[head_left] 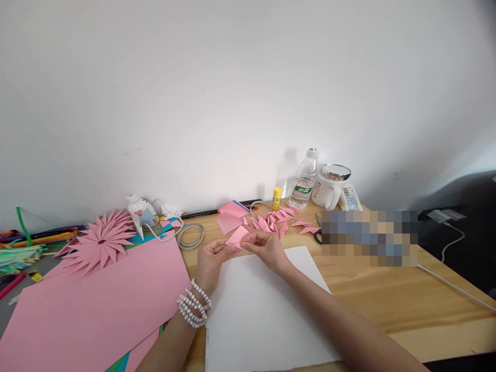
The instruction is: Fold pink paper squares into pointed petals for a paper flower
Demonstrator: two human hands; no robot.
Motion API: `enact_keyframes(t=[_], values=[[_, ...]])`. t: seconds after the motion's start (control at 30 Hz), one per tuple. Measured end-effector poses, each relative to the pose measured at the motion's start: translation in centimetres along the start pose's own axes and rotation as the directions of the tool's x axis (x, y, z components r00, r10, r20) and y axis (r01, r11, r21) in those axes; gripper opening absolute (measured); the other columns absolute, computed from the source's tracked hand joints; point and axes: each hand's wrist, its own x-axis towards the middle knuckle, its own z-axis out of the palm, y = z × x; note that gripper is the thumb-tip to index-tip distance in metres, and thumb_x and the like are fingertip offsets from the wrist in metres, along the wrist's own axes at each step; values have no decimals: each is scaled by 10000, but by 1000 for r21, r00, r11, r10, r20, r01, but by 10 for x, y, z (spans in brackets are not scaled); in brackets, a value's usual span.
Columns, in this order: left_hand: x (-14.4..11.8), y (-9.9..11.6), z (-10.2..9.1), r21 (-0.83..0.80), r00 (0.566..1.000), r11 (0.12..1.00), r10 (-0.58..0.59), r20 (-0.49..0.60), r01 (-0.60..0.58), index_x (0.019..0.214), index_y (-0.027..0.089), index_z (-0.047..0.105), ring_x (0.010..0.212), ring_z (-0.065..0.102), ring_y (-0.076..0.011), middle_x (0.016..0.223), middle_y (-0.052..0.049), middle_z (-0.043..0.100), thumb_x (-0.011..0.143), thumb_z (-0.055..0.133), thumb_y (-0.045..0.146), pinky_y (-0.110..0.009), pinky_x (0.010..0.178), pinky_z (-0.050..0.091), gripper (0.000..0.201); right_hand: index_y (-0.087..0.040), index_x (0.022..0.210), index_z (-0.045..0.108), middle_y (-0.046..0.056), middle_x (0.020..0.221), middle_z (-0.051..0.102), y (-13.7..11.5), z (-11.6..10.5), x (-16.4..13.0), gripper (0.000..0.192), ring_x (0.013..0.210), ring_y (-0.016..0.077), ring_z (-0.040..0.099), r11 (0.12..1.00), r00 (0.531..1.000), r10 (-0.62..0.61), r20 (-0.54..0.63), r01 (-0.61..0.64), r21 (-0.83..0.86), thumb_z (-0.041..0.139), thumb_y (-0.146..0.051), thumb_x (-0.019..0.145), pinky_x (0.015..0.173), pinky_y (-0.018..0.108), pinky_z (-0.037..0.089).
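Note:
Between my two hands is a small folded piece of pink paper (237,235), its pointed top facing the wall. The fingers of my left hand (215,258) pinch its left corner. My right hand (269,249) pinches the right corner, thumb and forefinger together. Both hands are over the far end of a white board (267,315). Just beyond them lies a loose pile of folded pink paper pieces (267,223). Flat pink squares (228,223) are left of that pile.
Large pink sheets (104,305) and pink paper pinwheel shapes (101,242) lie at left, near a white glue bottle (142,211). Along the wall stand a yellow glue stick (276,198), a water bottle (305,181) and a white mug (328,190). Scissors (318,236) lie at right, partly hidden by a blurred patch.

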Motion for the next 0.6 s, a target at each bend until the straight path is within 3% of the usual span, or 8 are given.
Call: enact_keyframes(t=[0.6], values=[[2,2,-2,-24,999,1000,-11,-43,10,804,96,637,657,645,-167,724,-72,696,538,736,171,-305,716,512,293,-145,602,624,40,659,601,-1,-2,0,113,597,130,524,999,999,-28,-33,27,-29,656,-254,602,536,243,413]])
